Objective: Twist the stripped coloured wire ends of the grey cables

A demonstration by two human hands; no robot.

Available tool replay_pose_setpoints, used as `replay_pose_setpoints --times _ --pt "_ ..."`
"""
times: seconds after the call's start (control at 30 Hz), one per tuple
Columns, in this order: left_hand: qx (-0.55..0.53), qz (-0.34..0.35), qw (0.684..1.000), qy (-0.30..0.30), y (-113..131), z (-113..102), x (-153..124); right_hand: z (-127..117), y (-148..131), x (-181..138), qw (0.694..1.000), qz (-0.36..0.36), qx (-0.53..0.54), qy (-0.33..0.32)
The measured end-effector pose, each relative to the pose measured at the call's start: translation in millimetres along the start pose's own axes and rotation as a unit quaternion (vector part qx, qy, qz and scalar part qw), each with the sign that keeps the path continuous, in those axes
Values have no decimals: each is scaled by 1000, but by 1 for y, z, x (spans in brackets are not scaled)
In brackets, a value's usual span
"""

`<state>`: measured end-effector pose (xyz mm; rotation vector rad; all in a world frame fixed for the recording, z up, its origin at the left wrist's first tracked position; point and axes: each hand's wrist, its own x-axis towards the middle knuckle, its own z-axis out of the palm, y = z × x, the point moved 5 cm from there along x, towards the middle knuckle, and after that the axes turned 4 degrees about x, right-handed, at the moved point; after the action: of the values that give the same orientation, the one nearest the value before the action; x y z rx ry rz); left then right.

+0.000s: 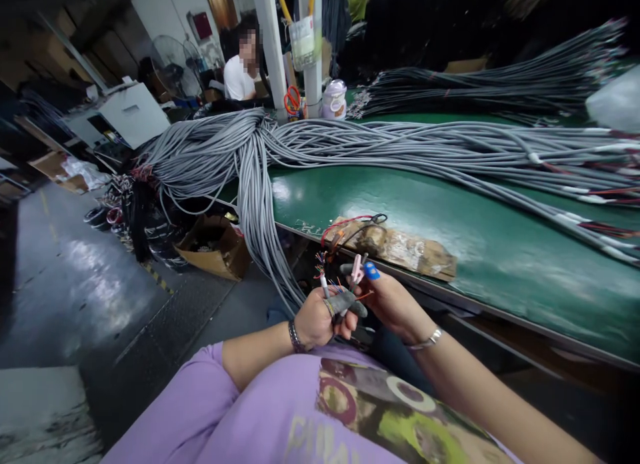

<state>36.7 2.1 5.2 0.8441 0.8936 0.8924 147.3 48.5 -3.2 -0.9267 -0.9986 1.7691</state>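
Observation:
My left hand (320, 317) is closed around the end of a grey cable (326, 285) whose stripped coloured wires fan out above the fist. Its fingertips wear grey covers. My right hand (387, 297) sits just to the right, fingers pinched on a few of those thin wires, with a blue cover on one fingertip and a pink one beside it. Both hands hover below the front edge of the green table (450, 231). A big bundle of grey cables (260, 177) drapes off the table's left end toward my hands.
A worn brown pad (405, 247) with loose red and black wires lies at the table edge. More cable bundles (500, 84) cover the far side. A cardboard box (213, 247) sits on the floor at left. Another person in a white shirt (239, 77) sits far back.

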Motion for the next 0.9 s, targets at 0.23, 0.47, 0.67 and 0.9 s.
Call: replay_pose_setpoints --times 0.23,0.47,0.67,0.9 --pt "-9 -7 1000 19 -1 1 8 4 5 6 999 -28 15 23" --pt "9 -32 999 24 -9 1 10 10 7 12 996 17 84 0" --pt "14 -33 999 23 -12 -1 7 10 9 9 982 40 182 24" --pt "49 -18 998 40 -18 -8 -4 1 7 4 986 53 156 11"
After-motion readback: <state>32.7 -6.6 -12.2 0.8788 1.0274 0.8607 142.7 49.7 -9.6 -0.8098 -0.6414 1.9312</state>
